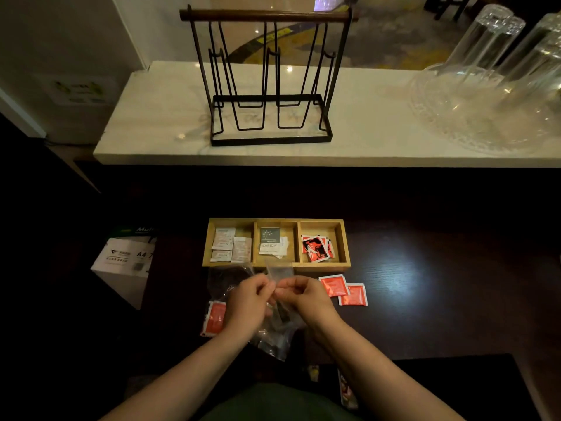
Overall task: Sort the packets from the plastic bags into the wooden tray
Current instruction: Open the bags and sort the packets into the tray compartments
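A wooden tray (253,241) with three compartments sits on the dark table. Its left compartment holds white packets (230,244), the middle one grey and white packets (271,241), the right one red packets (317,248). In front of the tray, my left hand (247,302) and my right hand (303,294) both pinch the top of a clear plastic bag (277,326) with dark packets inside. Two red packets (344,290) lie loose to the right of my hands. Another red packet (214,319) lies at the left, partly under a second clear bag (226,279).
A box of A4 paper (127,259) stands left of the table. Behind the tray rises a white counter (151,123) with a black wire rack (270,83) and upturned glasses on a glass plate (491,95).
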Demonstrator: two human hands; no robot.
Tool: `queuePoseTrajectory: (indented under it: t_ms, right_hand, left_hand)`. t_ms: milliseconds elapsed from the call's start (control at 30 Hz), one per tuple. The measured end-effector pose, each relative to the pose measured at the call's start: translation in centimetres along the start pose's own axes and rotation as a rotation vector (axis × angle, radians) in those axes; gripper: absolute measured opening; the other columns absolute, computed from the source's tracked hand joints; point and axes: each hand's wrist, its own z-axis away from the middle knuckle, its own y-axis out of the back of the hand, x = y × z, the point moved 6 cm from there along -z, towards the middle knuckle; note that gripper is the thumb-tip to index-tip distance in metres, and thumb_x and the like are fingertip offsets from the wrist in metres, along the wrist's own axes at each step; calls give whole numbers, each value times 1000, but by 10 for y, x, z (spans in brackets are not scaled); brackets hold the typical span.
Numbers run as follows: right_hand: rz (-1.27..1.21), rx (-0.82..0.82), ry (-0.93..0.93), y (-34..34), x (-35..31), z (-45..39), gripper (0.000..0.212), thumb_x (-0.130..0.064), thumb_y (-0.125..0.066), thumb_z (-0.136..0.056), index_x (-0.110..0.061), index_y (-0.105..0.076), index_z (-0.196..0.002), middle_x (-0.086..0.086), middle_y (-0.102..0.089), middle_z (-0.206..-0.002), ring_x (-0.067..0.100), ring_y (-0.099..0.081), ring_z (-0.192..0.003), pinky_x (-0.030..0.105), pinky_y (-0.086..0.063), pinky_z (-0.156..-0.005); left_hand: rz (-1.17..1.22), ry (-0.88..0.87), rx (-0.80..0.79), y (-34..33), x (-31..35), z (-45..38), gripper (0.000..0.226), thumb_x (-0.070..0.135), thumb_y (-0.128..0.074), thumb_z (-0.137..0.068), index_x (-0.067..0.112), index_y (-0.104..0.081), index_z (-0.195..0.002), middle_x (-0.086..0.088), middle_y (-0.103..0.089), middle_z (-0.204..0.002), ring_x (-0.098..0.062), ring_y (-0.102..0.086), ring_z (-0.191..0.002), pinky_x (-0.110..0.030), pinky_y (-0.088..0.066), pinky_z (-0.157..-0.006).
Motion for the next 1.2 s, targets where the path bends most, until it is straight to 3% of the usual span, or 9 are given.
queuePoseTrajectory:
  t_ms: [167,400,600,833,900,967,1067,1133,1200]
  right_hand:
    - [131,76,63,3,-5,1,4,-16,-64,-86,-14,-67,-83,2,-67,-80,16,-62,-78,29,-49,-70]
    - [-88,12,-51,3,-12,2,9,-2,-57,-88,-4,-64,-84,8,-65,-71,18,-59,-66,29,-48,-63]
    - [3,37,-3,8,-25,4,11,0,-57,-87,-5,-65,-82,7,-66,-76,20,-60,-73,30,-50,-66]
    - [-372,-192,-27,3,-34,7,13,3,-54,-85,-2,-63,-78,13,-67,-72,24,-63,-66,31,-56,-65]
    - [-445,-116,-74,15,-28,0,17,5,-52,-86,-3,-62,-76,11,-66,-75,19,-65,-67,28,-56,-62]
    - [-385,-2,-62,30,-26,-5,17,5,-51,-88,-4,-60,-77,9,-63,-74,16,-64,-63,26,-56,-58]
    - [25,169,98,54,-39,-5,14,-1,-57,-89,-6,-60,-76,7,-63,-67,13,-60,-55,24,-50,-53]
    - [537,296,308,66,-61,-3,11,-10,-62,-86,-12,-63,-75,0,-66,-67,11,-62,-61,26,-52,-60]
    - [925,319,505,64,-78,1,9,-15,-64,-85,-15,-65,-76,-4,-67,-72,13,-63,-68,29,-54,-65]
  left_hand:
    - [-56,-94,-10,-5,6,-3,22,20,-51,-93,10,-57,-74,-1,-55,-62,-19,-56,-60,-41,-48,-59]
    - [58,-94,-156,-7,14,-5,24,16,-43,-98,15,-51,-75,1,-53,-58,-5,-52,-49,-22,-43,-56]
    - [-2,-168,-219,1,26,-13,28,14,-44,-97,19,-49,-70,2,-56,-65,-9,-55,-52,-24,-48,-56]
    - [565,-34,-357,0,22,-5,19,13,-43,-97,8,-54,-82,-2,-58,-66,-12,-58,-58,-25,-52,-59]
    - [732,8,-371,2,17,-4,23,11,-41,-97,8,-53,-78,-2,-59,-65,-16,-59,-61,-29,-53,-61]
    - [741,57,-329,9,12,-7,28,11,-41,-97,9,-50,-71,-5,-59,-63,-18,-61,-61,-31,-54,-60]
    - [355,-32,-210,32,16,-14,27,13,-43,-97,9,-51,-72,-10,-60,-66,-14,-63,-57,-28,-54,-59]
    - [-229,-240,-172,47,33,-17,22,19,-46,-96,15,-54,-75,-6,-62,-72,-15,-63,-63,-27,-49,-59]
    - [-734,-386,-181,52,51,-14,19,25,-44,-94,21,-55,-78,2,-63,-75,-15,-59,-67,-25,-44,-57]
